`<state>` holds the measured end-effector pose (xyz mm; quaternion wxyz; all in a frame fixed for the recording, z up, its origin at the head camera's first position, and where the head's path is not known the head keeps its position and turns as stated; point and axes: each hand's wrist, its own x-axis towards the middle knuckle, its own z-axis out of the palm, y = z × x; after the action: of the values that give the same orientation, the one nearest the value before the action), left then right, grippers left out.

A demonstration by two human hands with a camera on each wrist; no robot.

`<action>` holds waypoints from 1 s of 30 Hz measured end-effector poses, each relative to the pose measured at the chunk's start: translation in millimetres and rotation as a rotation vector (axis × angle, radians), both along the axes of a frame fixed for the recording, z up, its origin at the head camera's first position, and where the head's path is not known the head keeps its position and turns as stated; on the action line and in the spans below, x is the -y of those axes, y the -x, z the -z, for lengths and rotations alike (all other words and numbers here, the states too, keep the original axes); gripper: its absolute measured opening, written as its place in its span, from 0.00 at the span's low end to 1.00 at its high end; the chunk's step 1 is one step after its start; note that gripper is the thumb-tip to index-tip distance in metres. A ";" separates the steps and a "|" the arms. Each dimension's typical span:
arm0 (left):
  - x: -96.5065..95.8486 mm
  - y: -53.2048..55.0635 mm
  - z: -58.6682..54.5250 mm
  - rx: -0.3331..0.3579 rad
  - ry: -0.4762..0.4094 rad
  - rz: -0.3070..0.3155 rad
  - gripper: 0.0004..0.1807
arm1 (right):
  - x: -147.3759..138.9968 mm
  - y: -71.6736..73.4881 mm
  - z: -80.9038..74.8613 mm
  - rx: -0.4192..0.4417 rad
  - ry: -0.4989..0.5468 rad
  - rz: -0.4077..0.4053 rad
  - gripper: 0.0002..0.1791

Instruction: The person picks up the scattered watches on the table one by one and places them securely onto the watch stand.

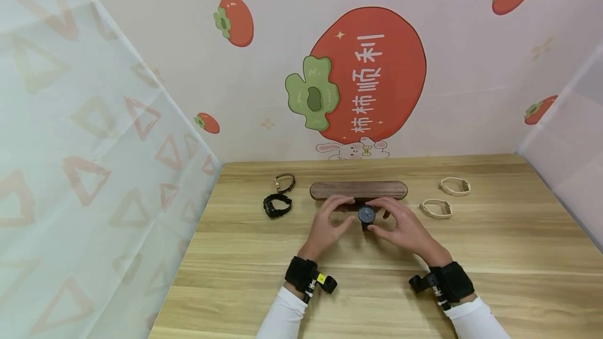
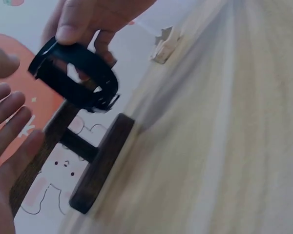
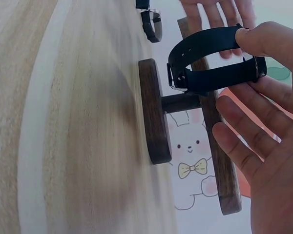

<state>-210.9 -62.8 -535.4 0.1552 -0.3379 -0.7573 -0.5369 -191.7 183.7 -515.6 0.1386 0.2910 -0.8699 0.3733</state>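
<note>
A black wristwatch point(image 1: 366, 214) with a round dark dial and buckled strap is in my right hand point(image 1: 402, 226). In the right wrist view, my thumb and fingers pinch the watch point(image 3: 210, 61) at its case end, with the strap loop hanging free. My left hand point(image 1: 325, 226) is beside it, fingers spread and apart from the watch in the left wrist view. Just behind both hands stands a dark wooden T-shaped watch stand point(image 1: 358, 190). Its long top bar point(image 3: 223, 165) rests on a short post above a flat base point(image 3: 155, 112); the watch is in front of the bar.
Left of the stand lie a black watch point(image 1: 277, 206) and a thin dark-strapped watch point(image 1: 285, 183). Two pale-strapped watches point(image 1: 436, 208) lie to the right. A printed backdrop point(image 1: 273, 140) rises at the table's point(image 1: 358, 297) back edge.
</note>
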 end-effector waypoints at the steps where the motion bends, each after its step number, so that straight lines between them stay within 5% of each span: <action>1: 1.6 1.9 -0.9 -0.022 -0.002 -0.033 0.23 | -0.1 0.2 -0.2 -0.002 0.000 0.000 0.29; 6: 10.2 13.0 -3.0 -0.097 -0.029 -0.207 0.19 | -0.8 0.3 -1.7 0.008 0.000 0.001 0.29; 10: 18.4 20.1 -4.6 -0.045 -0.024 -0.292 0.22 | -1.7 -0.1 -1.9 0.014 -0.008 0.016 0.29; 25: 44.2 29.5 -5.5 0.293 0.068 -0.370 0.39 | -7.8 -0.7 -4.9 0.030 -0.021 0.068 0.30; 30: 45.8 29.7 -3.6 0.335 0.075 -0.383 0.39 | -12.2 -0.3 -6.5 0.039 -0.004 0.067 0.30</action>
<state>-240.5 -108.6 -531.8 0.1138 -0.1005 -0.8420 -0.5176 -191.4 195.9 -509.1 0.1334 0.2547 -0.8824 0.3724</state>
